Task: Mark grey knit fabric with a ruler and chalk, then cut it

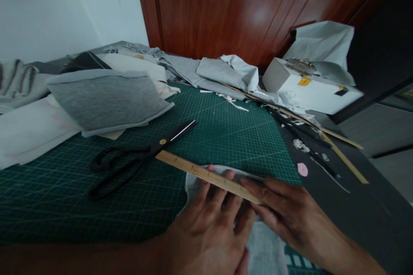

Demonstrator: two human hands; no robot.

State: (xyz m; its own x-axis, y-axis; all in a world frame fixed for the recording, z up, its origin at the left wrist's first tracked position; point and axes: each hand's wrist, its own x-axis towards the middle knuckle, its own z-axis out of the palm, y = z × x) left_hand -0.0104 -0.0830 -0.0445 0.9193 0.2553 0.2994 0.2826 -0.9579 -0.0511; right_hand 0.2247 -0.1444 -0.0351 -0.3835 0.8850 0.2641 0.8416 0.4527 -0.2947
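My left hand (211, 227) lies on a piece of grey fabric (266, 245), its fingers spread. A wooden ruler (193, 168) runs slantwise across these fingers, and two fingertips show past its far edge. At the ruler's near right end, my right hand (288, 206) pinches it between thumb and fingers, low over the fabric. Black-handled scissors (142, 152) lie to the left with their blades closed, the tips pointing away to the right. The ruler's far end is beside the scissors' blades. Part of the fabric is hidden under my hands.
A green cutting mat (219, 129) covers much of the table. Folded grey fabric (106, 99) lies at the left, more cloth (222, 73) along the back. A white box (300, 88) stands at the back right, near wooden strips (345, 161), scraps and a pink piece (302, 169).
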